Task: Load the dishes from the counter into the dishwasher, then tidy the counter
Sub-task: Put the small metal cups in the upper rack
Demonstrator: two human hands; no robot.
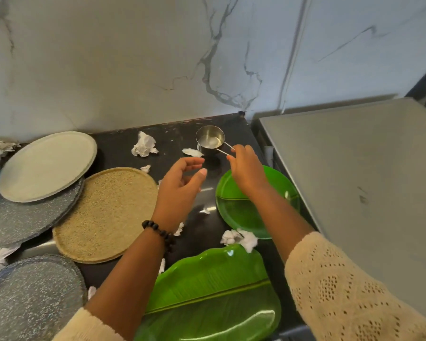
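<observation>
Right hand (pixel 245 169) grip pinches the wire handle of the steel cup (pixel 210 140), which stands near the counter's (pixel 182 134) back right corner; left hand (pixel 180 190) grip released, fingers loosely curved, holding nothing, just left of the cup; green plate (pixel 241 212) under the right wrist.

Both forearms are bare below pushed-up cream knitted sleeves, the right sleeve (pixel 349 289) at the lower right of the frame showing an open lacy diamond pattern, the left sleeve (pixel 86 327) at the bottom edge, and a bracelet (pixel 159 232) of dark round beads circles the left wrist.
</observation>
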